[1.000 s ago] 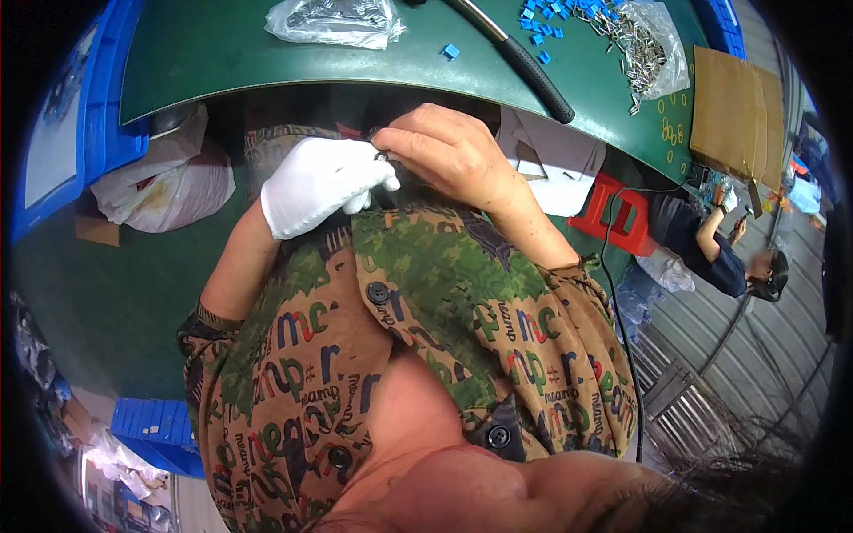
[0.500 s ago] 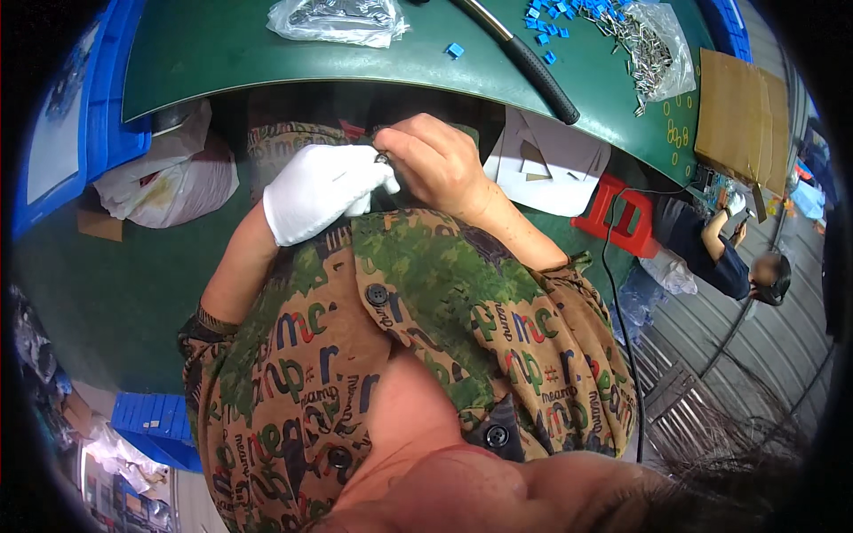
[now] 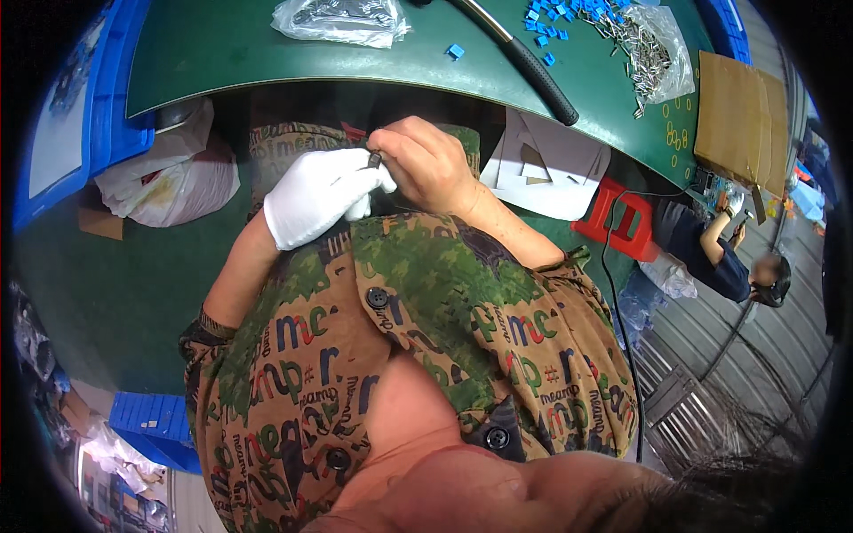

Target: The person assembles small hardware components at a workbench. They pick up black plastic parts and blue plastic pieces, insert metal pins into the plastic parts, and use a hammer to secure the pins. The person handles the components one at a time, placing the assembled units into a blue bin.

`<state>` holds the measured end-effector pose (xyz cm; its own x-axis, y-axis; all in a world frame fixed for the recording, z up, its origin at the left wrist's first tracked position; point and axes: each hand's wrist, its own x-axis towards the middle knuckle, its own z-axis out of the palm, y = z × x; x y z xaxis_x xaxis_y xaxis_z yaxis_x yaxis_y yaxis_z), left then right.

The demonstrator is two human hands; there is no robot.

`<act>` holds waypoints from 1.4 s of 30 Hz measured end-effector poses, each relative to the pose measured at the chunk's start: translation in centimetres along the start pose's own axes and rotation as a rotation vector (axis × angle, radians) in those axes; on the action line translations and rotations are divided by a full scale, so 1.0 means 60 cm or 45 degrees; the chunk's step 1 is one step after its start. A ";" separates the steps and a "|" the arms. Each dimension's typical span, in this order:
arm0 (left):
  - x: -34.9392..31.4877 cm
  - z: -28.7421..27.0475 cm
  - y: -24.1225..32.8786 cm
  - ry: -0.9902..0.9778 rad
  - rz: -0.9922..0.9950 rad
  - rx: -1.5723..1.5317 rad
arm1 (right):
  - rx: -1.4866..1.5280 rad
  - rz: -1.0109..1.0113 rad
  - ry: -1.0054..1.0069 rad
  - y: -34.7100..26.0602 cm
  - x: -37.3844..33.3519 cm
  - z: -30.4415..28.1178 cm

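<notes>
My left hand (image 3: 322, 197), in a white glove, is closed in a pinch on a small dark metal part (image 3: 374, 161) whose kind I cannot make out. Bare and curled, my right hand (image 3: 428, 163) meets it from the right, thumb and forefinger against the same part. Both hands are held together close to my body, below the front edge of the green table (image 3: 293, 71). The lower end of the part and several of my fingers are hidden.
On the table lie a bag of metal parts (image 3: 342, 19), a black-handled hammer (image 3: 542, 82), blue plastic pieces (image 3: 546, 34), loose metal pins (image 3: 647, 58) and yellow rings (image 3: 675, 133). A cardboard box (image 3: 742, 120) and a red stool (image 3: 613, 218) are at right, near another person (image 3: 711, 244).
The small dark part has turned slightly between my fingers and shows a little more. My right hand has shifted slightly left; both hands still hold together.
</notes>
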<state>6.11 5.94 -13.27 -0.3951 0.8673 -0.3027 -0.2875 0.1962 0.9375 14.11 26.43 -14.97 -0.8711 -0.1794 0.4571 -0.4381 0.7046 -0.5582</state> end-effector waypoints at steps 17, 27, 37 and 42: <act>-0.006 0.003 -0.013 0.082 -0.005 -0.143 | -0.129 0.005 0.008 -0.005 0.031 -0.068; -0.006 0.003 0.001 0.032 0.000 -0.039 | -0.713 0.417 -0.038 0.043 0.091 -0.128; -0.006 0.006 0.009 -0.004 0.003 -0.007 | -0.741 0.377 -0.402 0.054 0.110 -0.147; -0.001 0.020 0.012 -0.008 0.158 0.169 | 0.028 0.334 -0.658 0.017 0.097 -0.165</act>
<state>6.99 6.55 -12.37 -0.4148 0.8915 -0.1822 -0.1192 0.1453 0.9822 10.78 32.92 -6.06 -0.9440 -0.3167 -0.0925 -0.1928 0.7571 -0.6242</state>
